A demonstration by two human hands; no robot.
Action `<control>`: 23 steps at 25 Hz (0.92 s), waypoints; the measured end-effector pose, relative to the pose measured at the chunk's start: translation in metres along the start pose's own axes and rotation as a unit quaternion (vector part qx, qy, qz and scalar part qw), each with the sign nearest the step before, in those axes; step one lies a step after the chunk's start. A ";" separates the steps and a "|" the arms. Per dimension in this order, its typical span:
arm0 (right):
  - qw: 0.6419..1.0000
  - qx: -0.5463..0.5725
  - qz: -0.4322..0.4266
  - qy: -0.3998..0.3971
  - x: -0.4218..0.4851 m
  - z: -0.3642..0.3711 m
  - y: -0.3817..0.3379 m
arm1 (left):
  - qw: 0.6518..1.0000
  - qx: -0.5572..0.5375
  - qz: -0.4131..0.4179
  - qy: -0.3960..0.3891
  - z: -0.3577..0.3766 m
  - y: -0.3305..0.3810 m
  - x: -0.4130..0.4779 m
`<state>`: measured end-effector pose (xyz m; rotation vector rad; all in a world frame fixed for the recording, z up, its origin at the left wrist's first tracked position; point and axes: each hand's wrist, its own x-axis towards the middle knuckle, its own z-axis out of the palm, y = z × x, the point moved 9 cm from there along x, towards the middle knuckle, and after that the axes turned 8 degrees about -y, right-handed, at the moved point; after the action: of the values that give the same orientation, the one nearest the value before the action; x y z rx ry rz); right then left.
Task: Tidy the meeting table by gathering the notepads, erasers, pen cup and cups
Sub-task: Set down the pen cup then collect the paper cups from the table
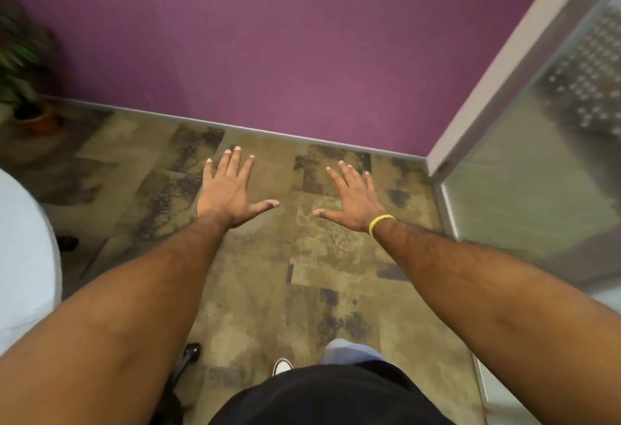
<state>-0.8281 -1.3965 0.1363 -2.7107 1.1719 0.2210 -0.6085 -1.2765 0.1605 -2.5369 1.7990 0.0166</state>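
Right now both hands are stretched out in front of the person, palms down, fingers spread wide and holding nothing. The left hand [226,189] hangs over the floor [302,256] left of centre, its thumb pointing right; the right hand [351,201] hangs right of centre, its thumb pointing left, so the two thumb tips face each other with a gap between them. A yellow band [379,223] circles the right wrist. Both forearms are bare and run from the near corners toward the middle of the view.

Under the hands lies a mottled brown and dark floor. On its far side stands a purple wall [285,38] with a pale skirting strip along its foot. At the right a frosted glass panel [537,172] in a grey frame meets that wall at a corner. In the far left corner a potted plant [23,65] stands on the floor, blurred. At the left edge a pale rounded surface [23,256] shows; whether it is the table I cannot tell. At the near edge are a dark shirt [329,397], a light trouser leg [353,352] and the white toe of a shoe [281,366].

None of the notepads, erasers, pen cup or cups appears in view.
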 end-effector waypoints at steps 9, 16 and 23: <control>0.980 -0.011 -0.181 0.087 0.280 -0.087 -0.142 | 0.983 0.042 -0.167 0.058 -0.047 -0.217 0.126; 0.942 -0.015 -0.316 0.109 0.467 -0.168 -0.293 | 0.948 0.063 -0.296 0.100 -0.105 -0.381 0.185; 0.896 -0.008 -0.428 0.121 0.574 -0.194 -0.481 | 0.904 0.070 -0.412 0.095 -0.100 -0.541 0.177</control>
<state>-0.0744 -1.5208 0.2569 -3.0169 -0.0821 -0.2384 -0.0407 -1.2685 0.2662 -3.0253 0.5865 -0.3718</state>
